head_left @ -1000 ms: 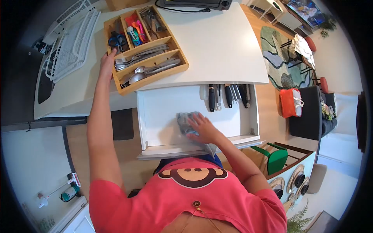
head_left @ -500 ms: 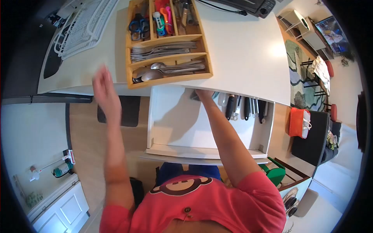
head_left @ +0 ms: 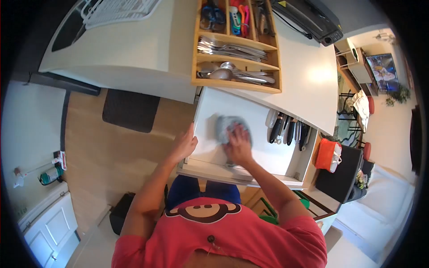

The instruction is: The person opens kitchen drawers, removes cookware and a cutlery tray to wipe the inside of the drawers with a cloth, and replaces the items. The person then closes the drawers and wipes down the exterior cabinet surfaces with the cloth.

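Note:
Inside the pulled-out white drawer [head_left: 205, 109], my right hand [head_left: 239, 145] presses a grey cloth [head_left: 227, 126] against the drawer floor, fingers over it. My left hand [head_left: 184, 144] is at the drawer's left side wall, its fingers bent around the top edge. Black-handled utensils [head_left: 290, 130] lie along the drawer's right part. Above the drawer, on the counter, sits a wooden cutlery tray [head_left: 195, 53] with forks, spoons, scissors and coloured peelers in its compartments.
A white dish rack [head_left: 118, 13] stands at the counter's upper left. A black appliance [head_left: 308, 20] with a cable is at the back right. A dark mat [head_left: 131, 110] lies on the floor at left. An orange bag [head_left: 327, 155] and green chair [head_left: 269, 219] are at right.
My left hand has left the tray and come down to the drawer's side. My right hand with the cloth went to the drawer's back and is now at its left-middle. The view has shifted.

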`<act>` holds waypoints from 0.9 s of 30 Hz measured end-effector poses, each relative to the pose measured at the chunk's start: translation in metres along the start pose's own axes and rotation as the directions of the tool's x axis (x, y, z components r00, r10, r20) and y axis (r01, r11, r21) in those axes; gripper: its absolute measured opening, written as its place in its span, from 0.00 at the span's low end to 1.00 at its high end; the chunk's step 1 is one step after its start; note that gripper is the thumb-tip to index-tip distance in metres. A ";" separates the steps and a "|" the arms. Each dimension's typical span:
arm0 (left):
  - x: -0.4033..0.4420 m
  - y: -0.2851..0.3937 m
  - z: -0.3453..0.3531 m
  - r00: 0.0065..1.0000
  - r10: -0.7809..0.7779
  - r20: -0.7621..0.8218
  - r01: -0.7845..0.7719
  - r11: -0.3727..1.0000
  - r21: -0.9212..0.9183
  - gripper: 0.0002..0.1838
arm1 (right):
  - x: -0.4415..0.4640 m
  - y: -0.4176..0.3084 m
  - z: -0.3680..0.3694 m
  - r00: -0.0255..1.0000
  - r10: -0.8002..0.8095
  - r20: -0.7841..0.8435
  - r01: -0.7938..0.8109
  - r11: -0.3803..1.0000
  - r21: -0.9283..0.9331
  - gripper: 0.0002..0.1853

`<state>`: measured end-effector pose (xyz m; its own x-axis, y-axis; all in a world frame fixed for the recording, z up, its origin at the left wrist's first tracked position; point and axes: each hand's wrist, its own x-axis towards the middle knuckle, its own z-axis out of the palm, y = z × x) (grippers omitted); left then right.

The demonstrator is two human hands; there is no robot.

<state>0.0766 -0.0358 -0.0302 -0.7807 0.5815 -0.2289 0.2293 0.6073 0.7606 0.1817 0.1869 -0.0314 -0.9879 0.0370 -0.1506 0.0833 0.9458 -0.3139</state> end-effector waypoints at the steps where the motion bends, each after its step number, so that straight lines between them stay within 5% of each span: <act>1: 0.000 0.001 -0.001 0.998 -0.040 0.042 0.040 0.999 0.003 0.28 | 0.008 0.020 0.006 0.990 0.084 -0.114 -0.089 0.995 -0.035 0.32; 5: -0.002 0.023 -0.020 0.990 -0.090 0.109 0.090 0.996 0.006 0.27 | 0.095 0.091 0.025 0.764 0.470 -0.441 -0.550 0.833 -0.065 0.33; 10: -0.005 0.025 -0.020 0.998 -0.050 0.034 0.049 0.998 0.031 0.23 | 0.187 0.128 0.028 0.701 0.266 -0.661 -0.475 0.867 -0.154 0.30; 13: -0.005 0.026 -0.024 0.993 -0.082 0.083 0.084 0.996 -0.020 0.21 | 0.224 0.119 0.028 0.732 0.251 -0.634 -0.430 0.891 -0.144 0.28; 16: -0.004 0.018 -0.018 0.987 -0.109 0.118 0.109 0.994 0.007 0.28 | 0.247 0.108 0.033 0.773 0.210 -0.599 -0.375 0.912 -0.164 0.27; 20: -0.004 0.011 -0.012 0.992 -0.098 0.082 0.101 0.995 -0.024 0.23 | 0.259 0.094 0.036 0.854 0.117 -0.508 -0.268 0.934 -0.235 0.25; 23: -0.006 0.007 -0.006 0.997 -0.068 0.044 0.070 0.996 -0.050 0.20 | 0.236 0.071 0.043 0.970 -0.117 -0.212 -0.024 0.823 -0.568 0.23; 25: -0.005 0.003 -0.009 0.994 -0.067 0.083 0.079 0.987 -0.139 0.20 | 0.194 0.042 0.046 0.947 -0.302 -0.109 0.154 0.725 -0.672 0.23; 26: -0.005 0.004 -0.012 0.996 -0.046 0.070 0.056 0.987 -0.151 0.20 | 0.173 0.003 0.020 0.973 -0.034 -0.227 0.022 0.998 -0.055 0.27; 27: -0.007 0.005 -0.014 0.998 -0.027 0.058 0.036 0.986 -0.162 0.20 | 0.146 -0.015 0.016 0.946 -0.128 -0.297 0.102 0.990 -0.102 0.30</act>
<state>0.0745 -0.0446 -0.0162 -0.7518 0.5950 -0.2844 0.1033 0.5322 0.8403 0.0378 0.1729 -0.0639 -0.9843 0.0097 0.1761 -0.0317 0.9726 -0.2305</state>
